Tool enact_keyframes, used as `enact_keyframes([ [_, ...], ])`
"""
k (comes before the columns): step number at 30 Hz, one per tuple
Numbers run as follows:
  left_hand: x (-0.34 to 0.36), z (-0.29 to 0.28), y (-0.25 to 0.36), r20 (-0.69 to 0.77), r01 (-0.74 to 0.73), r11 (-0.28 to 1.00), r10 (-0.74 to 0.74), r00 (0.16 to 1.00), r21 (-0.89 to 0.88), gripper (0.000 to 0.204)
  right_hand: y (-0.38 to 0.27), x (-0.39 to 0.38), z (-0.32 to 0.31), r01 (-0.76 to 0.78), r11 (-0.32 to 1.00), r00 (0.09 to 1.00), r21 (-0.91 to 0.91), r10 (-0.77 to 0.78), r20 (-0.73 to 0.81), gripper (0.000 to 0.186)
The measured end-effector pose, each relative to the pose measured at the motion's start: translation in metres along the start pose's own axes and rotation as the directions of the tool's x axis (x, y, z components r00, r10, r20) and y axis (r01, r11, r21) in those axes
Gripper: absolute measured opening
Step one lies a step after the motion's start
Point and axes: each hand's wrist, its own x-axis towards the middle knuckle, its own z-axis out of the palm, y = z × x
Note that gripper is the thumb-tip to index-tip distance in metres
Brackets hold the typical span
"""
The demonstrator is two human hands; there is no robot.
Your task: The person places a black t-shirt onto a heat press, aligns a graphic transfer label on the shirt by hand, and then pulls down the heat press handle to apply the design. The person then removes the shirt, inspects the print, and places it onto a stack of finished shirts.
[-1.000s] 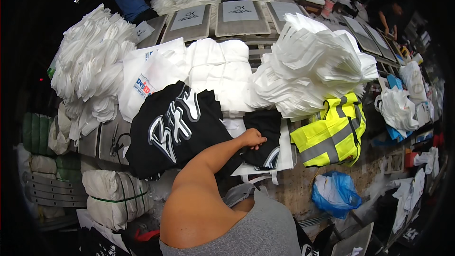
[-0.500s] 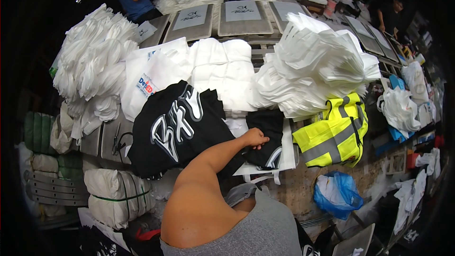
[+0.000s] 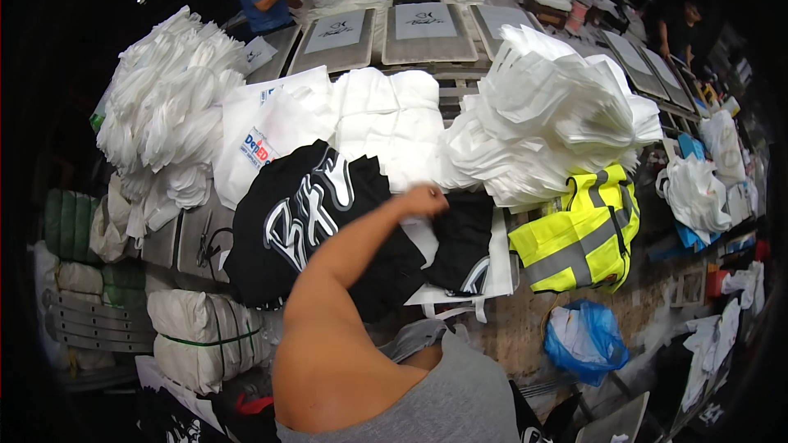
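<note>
My left arm reaches over a black garment with large white-and-grey lettering (image 3: 308,205). My left hand (image 3: 423,201) is at the upper left edge of a smaller folded black cloth (image 3: 461,238), its fingers curled in and slightly blurred. Whether anything is between them is hidden. Under the smaller cloth lies a white bag (image 3: 499,267), its handles hanging at the near edge. My right hand does not show. To the right of the cloth is a yellow safety vest with grey bands (image 3: 574,238).
A tall pile of white bags (image 3: 550,107) rises at the right, another pile (image 3: 168,107) at the left, and a tied white bundle (image 3: 386,123) between them. Flat printing boards (image 3: 423,49) line the back. A blue plastic bag (image 3: 587,344) sits below the vest. Two other people work farther off.
My left hand has moved up and slightly left, from the middle of the smaller black cloth to its upper edge. The person in blue at the back has shifted in the view.
</note>
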Motion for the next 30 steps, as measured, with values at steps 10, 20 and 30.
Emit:
enact_keyframes([
  [10,-0.076,-0.348,0.014,-0.866,0.236,0.972,-0.117,0.485,0.001,0.085,-0.009,-0.009,-0.003,-0.098,0.987,0.995,-0.127,0.095,-0.027,0.085],
  [20,-0.122,-0.35,0.045,-0.835,0.393,0.919,-0.237,0.497,-0.028,0.095,-0.02,-0.007,-0.001,-0.099,0.99,0.995,-0.1,0.097,-0.023,0.089],
  [30,-0.098,-0.357,0.004,-0.824,0.419,0.889,-0.095,0.559,0.182,0.069,-0.022,-0.004,0.002,-0.098,0.992,0.995,-0.083,0.097,-0.024,0.093],
])
